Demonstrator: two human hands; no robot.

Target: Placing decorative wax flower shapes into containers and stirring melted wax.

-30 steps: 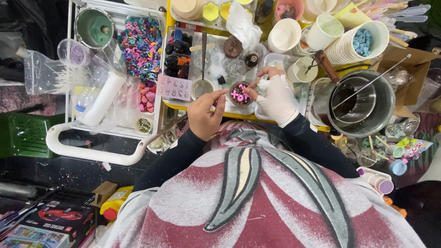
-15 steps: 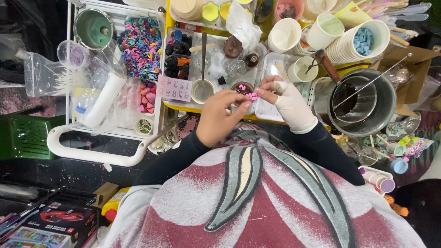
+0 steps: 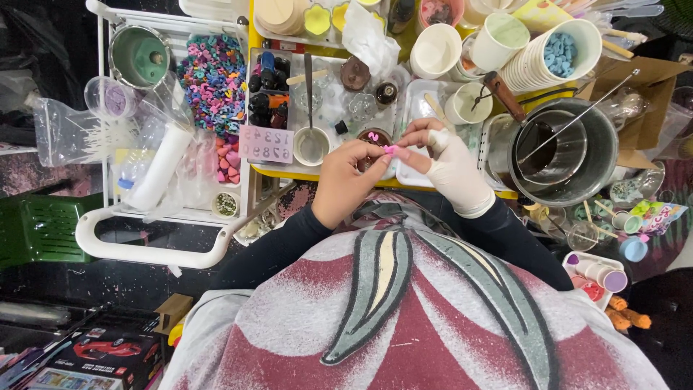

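Both hands meet at the near edge of the bench, over a small brown cup (image 3: 375, 139). The bare left hand (image 3: 345, 180) and the gloved right hand (image 3: 451, 167) pinch one tiny pink piece (image 3: 390, 150) between their fingertips, just above the cup's rim. The piece looks small and probably slick, so a loose pinch could drop it off the near edge into the lap. The spoon bowl (image 3: 312, 146) stands just beside the left hand; a nudge there might tip it.
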